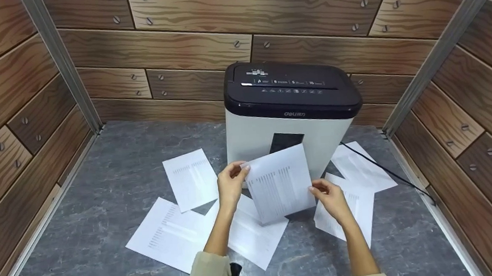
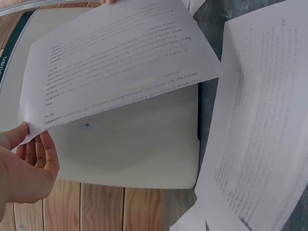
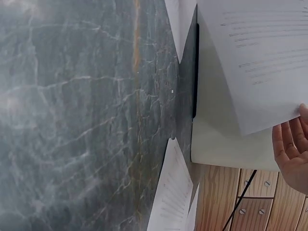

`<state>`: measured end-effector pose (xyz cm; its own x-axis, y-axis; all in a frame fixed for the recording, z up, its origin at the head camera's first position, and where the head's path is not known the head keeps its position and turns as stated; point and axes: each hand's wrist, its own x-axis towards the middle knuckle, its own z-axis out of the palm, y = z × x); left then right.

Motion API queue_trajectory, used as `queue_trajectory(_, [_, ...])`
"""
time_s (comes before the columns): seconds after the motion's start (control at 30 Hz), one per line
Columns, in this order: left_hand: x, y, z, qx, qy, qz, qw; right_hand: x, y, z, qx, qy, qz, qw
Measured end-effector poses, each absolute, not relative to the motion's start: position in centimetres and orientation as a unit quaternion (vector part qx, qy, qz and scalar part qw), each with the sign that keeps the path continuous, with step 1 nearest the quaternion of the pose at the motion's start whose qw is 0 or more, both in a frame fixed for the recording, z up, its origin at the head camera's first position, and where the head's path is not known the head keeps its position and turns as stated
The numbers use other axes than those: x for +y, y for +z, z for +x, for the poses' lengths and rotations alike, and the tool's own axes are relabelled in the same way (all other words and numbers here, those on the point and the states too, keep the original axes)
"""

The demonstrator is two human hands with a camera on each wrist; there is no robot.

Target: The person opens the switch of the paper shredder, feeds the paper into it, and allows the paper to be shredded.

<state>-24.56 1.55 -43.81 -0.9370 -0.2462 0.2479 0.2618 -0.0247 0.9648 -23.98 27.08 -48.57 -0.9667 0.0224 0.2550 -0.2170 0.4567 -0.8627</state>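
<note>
A printed sheet of paper (image 1: 280, 185) is held up, tilted, in front of the paper shredder (image 1: 323, 128). My left hand (image 1: 232, 186) pinches its upper left corner between thumb and fingers. On the opposite side, my right hand (image 1: 331, 197) pinches the sheet's right edge. In the left wrist view, lines of text show on the paper (image 2: 120, 57), with the left hand (image 2: 31, 166) at its corner. The right wrist view has the right hand (image 3: 292, 149) at the sheet's edge, before the shredder's pale body (image 3: 226, 139). The shredder's dark top (image 1: 290, 83) carries a long feed slot.
Several printed sheets lie around the shredder on the grey marbled surface (image 1: 84, 236): one sheet (image 1: 190, 178) at left, another (image 1: 170, 234) nearer, others (image 1: 360, 169) at right. A black power cord (image 1: 382, 167) runs to the right. Wood-patterned walls (image 1: 178, 43) enclose the area.
</note>
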Motion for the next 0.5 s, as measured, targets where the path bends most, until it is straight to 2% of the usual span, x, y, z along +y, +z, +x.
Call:
queue_trajectory(0.27, [1.5,-43.5,-24.7,-0.676,-0.712,-0.009,0.189,28.5,-51.5,-25.3,-0.87,0.47,0.058,0.137])
queue_trajectory(0.5, [1.7,-44.8,-25.9,-0.679,-0.708,-0.012,0.192,28.5,-52.4,-25.5,-0.864,0.485,0.049,0.128])
